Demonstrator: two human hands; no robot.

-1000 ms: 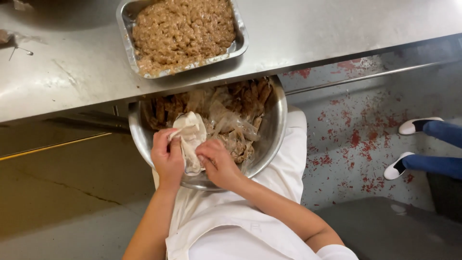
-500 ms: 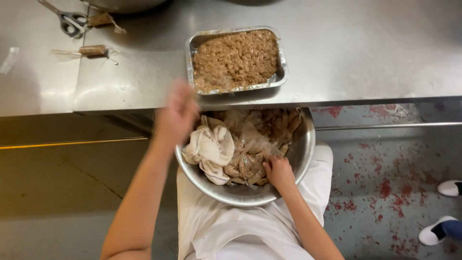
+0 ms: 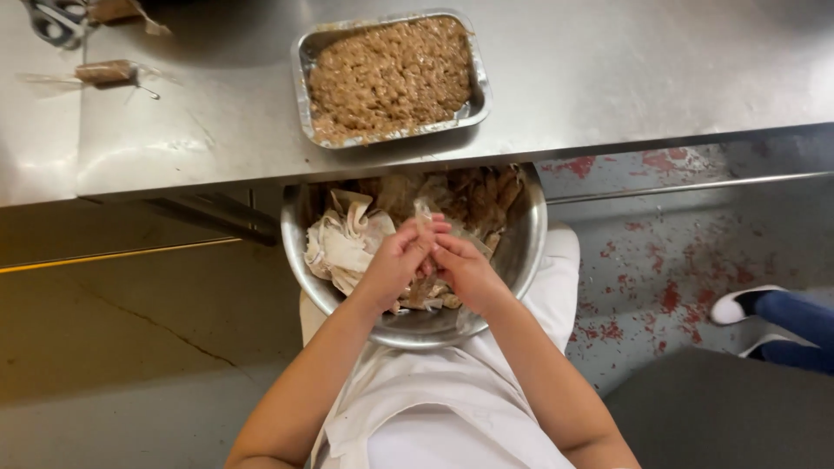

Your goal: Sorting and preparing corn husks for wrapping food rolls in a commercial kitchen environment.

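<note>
A round steel bowl rests on my lap, half under the edge of a steel table. It holds crumpled pale and brownish wrappers. My left hand and my right hand meet over the middle of the bowl, fingers closed together on a small translucent wrapped piece. On the table just above stands a rectangular foil tray filled with a lumpy brown mixture.
A small wrapped brown roll lies at the table's left, with scissors at the top-left corner. Another person's legs and white shoes stand at the right on a red-spotted grey floor. I wear a white apron.
My left hand, raised near the table edge half a second ago, has come back down to join the right hand over the bowl. The camera has shifted slightly.
</note>
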